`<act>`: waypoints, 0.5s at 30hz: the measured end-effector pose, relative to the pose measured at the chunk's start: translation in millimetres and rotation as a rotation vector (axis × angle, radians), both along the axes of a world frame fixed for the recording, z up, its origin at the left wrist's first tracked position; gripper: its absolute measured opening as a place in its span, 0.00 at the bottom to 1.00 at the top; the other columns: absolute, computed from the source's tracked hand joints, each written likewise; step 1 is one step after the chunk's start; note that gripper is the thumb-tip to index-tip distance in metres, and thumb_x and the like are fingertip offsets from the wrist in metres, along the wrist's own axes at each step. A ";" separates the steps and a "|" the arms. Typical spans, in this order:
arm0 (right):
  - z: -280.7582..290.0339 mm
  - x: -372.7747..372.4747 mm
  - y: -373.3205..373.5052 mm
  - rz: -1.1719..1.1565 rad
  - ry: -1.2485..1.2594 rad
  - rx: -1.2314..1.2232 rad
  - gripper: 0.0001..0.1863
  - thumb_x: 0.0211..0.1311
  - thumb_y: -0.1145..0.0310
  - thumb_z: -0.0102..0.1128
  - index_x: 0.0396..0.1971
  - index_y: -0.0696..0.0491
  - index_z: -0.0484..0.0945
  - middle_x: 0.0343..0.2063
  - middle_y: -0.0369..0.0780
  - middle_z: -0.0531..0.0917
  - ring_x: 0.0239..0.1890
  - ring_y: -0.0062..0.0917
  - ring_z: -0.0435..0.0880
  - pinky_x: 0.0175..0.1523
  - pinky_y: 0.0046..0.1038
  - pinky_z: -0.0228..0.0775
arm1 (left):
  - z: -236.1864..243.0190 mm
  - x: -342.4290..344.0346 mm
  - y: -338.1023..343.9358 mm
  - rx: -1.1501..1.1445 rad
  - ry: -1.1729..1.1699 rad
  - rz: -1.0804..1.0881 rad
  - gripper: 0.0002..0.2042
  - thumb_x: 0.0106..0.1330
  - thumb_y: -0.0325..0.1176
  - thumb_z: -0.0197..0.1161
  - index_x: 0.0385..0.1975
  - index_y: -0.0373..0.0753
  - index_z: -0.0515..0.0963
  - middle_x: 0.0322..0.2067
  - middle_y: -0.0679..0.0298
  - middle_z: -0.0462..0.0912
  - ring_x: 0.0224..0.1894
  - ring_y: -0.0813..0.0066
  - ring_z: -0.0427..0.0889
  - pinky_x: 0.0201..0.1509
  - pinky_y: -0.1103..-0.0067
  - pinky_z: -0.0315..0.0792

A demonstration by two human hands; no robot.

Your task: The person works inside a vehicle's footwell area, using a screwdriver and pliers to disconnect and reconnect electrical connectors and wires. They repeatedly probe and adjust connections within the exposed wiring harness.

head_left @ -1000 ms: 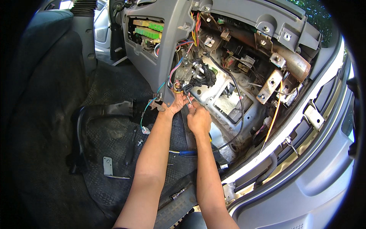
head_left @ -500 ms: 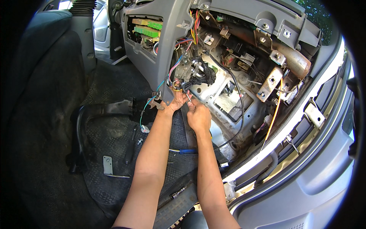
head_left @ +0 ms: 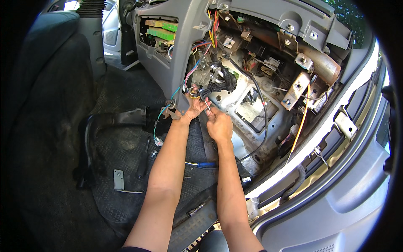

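Both my forearms reach into the opened lower dashboard of a vehicle. My left hand [head_left: 194,108], palm turned up, is closed round a black connector with wires [head_left: 204,93]; part of its grip is hidden. Pinched in my right hand [head_left: 220,126] is a thin metal rod-like tool [head_left: 207,105], its tip up against the connector beside my left fingers. The tool's handle is hidden in my fist. Just above hangs a harness wrapped in black tape [head_left: 225,80]. Blue and pink wires [head_left: 194,69] run down past the grey dash panel [head_left: 168,75] near my left hand.
On the black floor mat [head_left: 121,143] lie a metal bracket [head_left: 119,179], a black curved duct [head_left: 89,143] and a blue-handled tool [head_left: 205,165]. A white plug [head_left: 158,142] dangles on a teal wire. Metal brackets [head_left: 296,90] jut out at right, near the door sill.
The view has shifted very slightly. Both hands stay at the connector, and the thin tool is still against it, with hardly any movement.
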State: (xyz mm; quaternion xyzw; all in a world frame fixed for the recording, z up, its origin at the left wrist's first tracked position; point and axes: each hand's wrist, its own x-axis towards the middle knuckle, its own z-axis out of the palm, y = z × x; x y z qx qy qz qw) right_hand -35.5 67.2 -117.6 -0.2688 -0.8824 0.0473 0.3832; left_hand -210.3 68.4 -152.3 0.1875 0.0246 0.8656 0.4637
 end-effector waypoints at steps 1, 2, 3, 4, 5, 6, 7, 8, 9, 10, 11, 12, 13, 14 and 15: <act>0.2 0.8 0.8 0.005 -0.007 -0.003 0.11 0.68 0.61 0.57 0.43 0.46 0.84 0.33 0.55 0.85 0.39 0.56 0.83 0.45 0.53 0.74 | -0.2 0.5 0.9 0.002 0.022 0.012 0.10 0.76 0.47 0.49 0.41 0.58 0.78 0.33 0.66 0.83 0.31 0.63 0.82 0.40 0.60 0.82; 0.3 1.0 1.0 0.003 -0.010 -0.010 0.10 0.68 0.61 0.57 0.43 0.47 0.84 0.33 0.55 0.85 0.39 0.56 0.83 0.45 0.53 0.74 | -0.1 0.8 1.8 -0.011 0.027 0.022 0.10 0.76 0.47 0.49 0.41 0.58 0.78 0.33 0.66 0.84 0.31 0.63 0.82 0.40 0.60 0.82; 0.1 0.9 0.4 0.002 -0.011 -0.018 0.10 0.68 0.61 0.57 0.43 0.47 0.84 0.33 0.55 0.85 0.39 0.56 0.84 0.45 0.53 0.74 | 0.2 1.4 2.9 -0.021 0.042 0.031 0.09 0.76 0.46 0.50 0.41 0.57 0.78 0.33 0.66 0.84 0.31 0.64 0.82 0.40 0.61 0.82; 0.0 1.3 -0.4 0.001 -0.008 -0.022 0.10 0.68 0.61 0.57 0.42 0.47 0.84 0.33 0.56 0.85 0.39 0.56 0.84 0.45 0.53 0.74 | 0.0 1.7 3.4 -0.031 0.058 0.045 0.09 0.76 0.46 0.50 0.41 0.57 0.78 0.32 0.65 0.84 0.31 0.65 0.82 0.40 0.61 0.82; -1.0 0.3 -2.7 -0.014 0.007 -0.022 0.11 0.68 0.61 0.57 0.43 0.47 0.84 0.32 0.55 0.85 0.38 0.55 0.84 0.44 0.52 0.73 | 0.2 2.2 4.2 -0.027 0.085 0.062 0.10 0.76 0.48 0.50 0.42 0.55 0.77 0.34 0.64 0.82 0.33 0.63 0.82 0.41 0.61 0.82; -2.4 -1.6 -5.8 -0.032 0.029 -0.017 0.11 0.68 0.61 0.57 0.43 0.47 0.85 0.30 0.55 0.84 0.37 0.55 0.84 0.44 0.51 0.73 | 0.8 3.1 5.1 -0.021 0.116 0.080 0.12 0.76 0.50 0.49 0.43 0.54 0.75 0.36 0.63 0.80 0.35 0.61 0.81 0.43 0.60 0.81; -2.7 -1.5 -8.0 -0.055 0.034 -0.031 0.11 0.69 0.61 0.57 0.43 0.47 0.85 0.29 0.54 0.84 0.37 0.54 0.84 0.43 0.50 0.73 | 1.9 3.7 6.1 -0.056 0.131 0.094 0.14 0.76 0.53 0.49 0.44 0.52 0.73 0.38 0.61 0.78 0.37 0.59 0.80 0.45 0.59 0.81; -2.8 -0.6 -10.2 -0.071 0.049 -0.020 0.11 0.69 0.61 0.57 0.43 0.47 0.85 0.30 0.54 0.84 0.37 0.54 0.84 0.44 0.51 0.73 | 2.9 4.8 6.8 -0.008 0.143 0.056 0.13 0.76 0.52 0.49 0.43 0.52 0.73 0.36 0.62 0.77 0.36 0.60 0.80 0.44 0.60 0.81; -2.5 0.4 -12.5 -0.089 0.047 -0.029 0.11 0.69 0.60 0.57 0.43 0.47 0.85 0.30 0.54 0.85 0.37 0.54 0.84 0.44 0.51 0.73 | 4.4 5.8 7.1 0.000 0.139 0.016 0.13 0.76 0.52 0.49 0.42 0.52 0.73 0.35 0.63 0.77 0.35 0.62 0.80 0.43 0.60 0.81; -1.6 1.5 -14.4 -0.106 0.047 -0.036 0.12 0.69 0.60 0.57 0.43 0.47 0.85 0.30 0.54 0.85 0.38 0.54 0.84 0.44 0.51 0.73 | 6.1 6.4 7.2 -0.003 0.140 -0.009 0.13 0.76 0.52 0.49 0.42 0.52 0.74 0.34 0.64 0.77 0.34 0.63 0.80 0.42 0.60 0.82; -1.6 2.8 -16.7 -0.112 0.056 -0.045 0.12 0.69 0.60 0.57 0.43 0.47 0.85 0.31 0.54 0.85 0.38 0.54 0.84 0.44 0.51 0.73 | 6.0 8.0 7.1 -0.003 0.147 0.009 0.12 0.76 0.51 0.50 0.42 0.52 0.74 0.33 0.64 0.77 0.34 0.63 0.80 0.43 0.60 0.82; -1.7 4.5 -18.6 -0.120 0.063 -0.054 0.12 0.69 0.60 0.57 0.44 0.47 0.85 0.31 0.54 0.85 0.38 0.54 0.84 0.44 0.51 0.73 | 5.7 8.9 6.7 -0.015 0.156 0.039 0.12 0.76 0.51 0.51 0.42 0.52 0.74 0.33 0.65 0.77 0.34 0.63 0.80 0.43 0.59 0.82; -1.7 5.8 -20.1 -0.132 0.072 -0.066 0.12 0.69 0.60 0.57 0.44 0.47 0.85 0.31 0.54 0.85 0.38 0.54 0.84 0.44 0.51 0.73 | 5.7 9.7 7.1 -0.027 0.164 0.066 0.12 0.76 0.51 0.51 0.42 0.52 0.74 0.32 0.65 0.77 0.34 0.63 0.80 0.44 0.59 0.82; -1.5 6.6 -21.1 -0.126 0.074 -0.055 0.12 0.69 0.60 0.57 0.43 0.47 0.85 0.31 0.54 0.85 0.38 0.54 0.84 0.44 0.51 0.74 | 4.3 9.3 6.3 0.028 0.180 0.051 0.11 0.75 0.51 0.53 0.42 0.53 0.74 0.32 0.65 0.77 0.34 0.64 0.80 0.45 0.57 0.82; -1.5 6.9 -21.9 -0.122 0.076 -0.046 0.12 0.69 0.60 0.57 0.43 0.47 0.85 0.31 0.54 0.85 0.38 0.54 0.84 0.44 0.50 0.74 | 3.9 9.2 7.2 0.038 0.175 0.036 0.12 0.75 0.51 0.53 0.41 0.52 0.75 0.32 0.65 0.79 0.33 0.64 0.81 0.43 0.57 0.82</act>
